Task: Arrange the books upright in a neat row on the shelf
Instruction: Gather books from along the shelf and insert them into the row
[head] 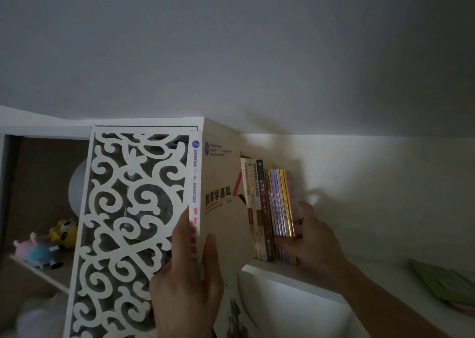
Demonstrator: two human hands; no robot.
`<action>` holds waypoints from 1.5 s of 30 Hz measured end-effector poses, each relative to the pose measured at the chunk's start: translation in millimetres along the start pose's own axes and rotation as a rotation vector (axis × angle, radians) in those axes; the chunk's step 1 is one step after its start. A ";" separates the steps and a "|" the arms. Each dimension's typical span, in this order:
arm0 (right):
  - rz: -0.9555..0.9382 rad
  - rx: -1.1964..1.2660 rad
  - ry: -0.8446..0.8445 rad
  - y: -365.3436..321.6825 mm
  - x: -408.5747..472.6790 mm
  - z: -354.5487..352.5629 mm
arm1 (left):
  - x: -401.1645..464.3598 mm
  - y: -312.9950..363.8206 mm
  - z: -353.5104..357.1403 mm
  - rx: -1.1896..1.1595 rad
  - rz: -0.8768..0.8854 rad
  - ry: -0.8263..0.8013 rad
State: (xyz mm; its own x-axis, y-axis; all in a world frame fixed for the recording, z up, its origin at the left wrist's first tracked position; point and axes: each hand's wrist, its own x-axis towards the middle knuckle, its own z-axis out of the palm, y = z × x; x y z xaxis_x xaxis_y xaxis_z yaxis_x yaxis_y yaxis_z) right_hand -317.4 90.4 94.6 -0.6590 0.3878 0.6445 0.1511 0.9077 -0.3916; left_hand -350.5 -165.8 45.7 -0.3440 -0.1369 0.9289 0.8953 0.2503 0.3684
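Far left: open cubby holds a pale round object, identity unclear, and soft toys on its floor: one yellow, one pink-and-blue. Next right: white fretwork panel, dim shapes behind it, contents not legible. Left hand grips the big book low down, fingers wrapped on the spine and thumb on the front cover; the book stands upright at the left end of the row, apparently not yet pushed fully home. Shelf carries the row: two pale spines, one dark spine, then a set of thin coloured spines, all upright and packed touching. Right hand is at the right end of the row, fingers across the lower thin spines, thumb up beside the last one, bracing rather than gripping, fingers fairly straight. Judgement: task well along; row standing, big book left to seat flush. Far right: green book lies flat on the lower surface, probably also to be shelved.
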 end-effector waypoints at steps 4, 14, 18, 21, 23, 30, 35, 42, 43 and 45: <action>0.057 -0.049 0.121 -10.7 -0.1 17.0 | 3.5 10.5 5.0 -0.051 0.007 0.038; 0.194 -0.148 0.331 15.4 -20.8 -10.4 | 3.5 41.1 45.1 -0.151 0.002 -0.006; 0.332 -0.177 0.371 39.4 -34.7 -41.7 | 9.6 52.7 95.2 -0.123 -0.007 -0.041; 0.335 -0.166 0.387 49.1 -45.0 -56.4 | 8.4 45.6 129.1 -0.068 -0.047 -0.102; 0.327 -0.182 0.408 47.0 -47.0 -58.3 | 1.1 38.2 145.4 0.011 -0.063 -0.164; 0.195 -0.261 0.294 17.0 -40.8 -28.4 | -8.7 33.2 153.4 0.149 -0.179 -0.233; 0.136 -0.297 0.218 3.2 -29.9 -13.8 | -2.7 22.4 157.7 0.279 -0.012 -0.239; 0.140 -0.145 0.258 12.7 -19.3 -9.1 | -2.0 -0.7 168.2 0.323 0.156 -0.409; 0.127 -0.150 0.251 13.8 -19.1 -8.9 | -1.6 -6.3 164.7 0.315 0.211 -0.444; 0.095 -0.172 0.250 14.2 -17.0 -7.3 | 3.9 -20.4 152.8 0.278 0.326 -0.520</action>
State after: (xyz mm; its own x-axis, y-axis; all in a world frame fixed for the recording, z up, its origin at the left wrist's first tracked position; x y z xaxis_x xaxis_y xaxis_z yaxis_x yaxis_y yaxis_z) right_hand -298.7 97.8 82.9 -0.4378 0.4806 0.7598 0.3401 0.8709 -0.3548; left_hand -413.3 -25.1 47.4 -0.2217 0.4493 0.8654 0.8943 0.4475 -0.0032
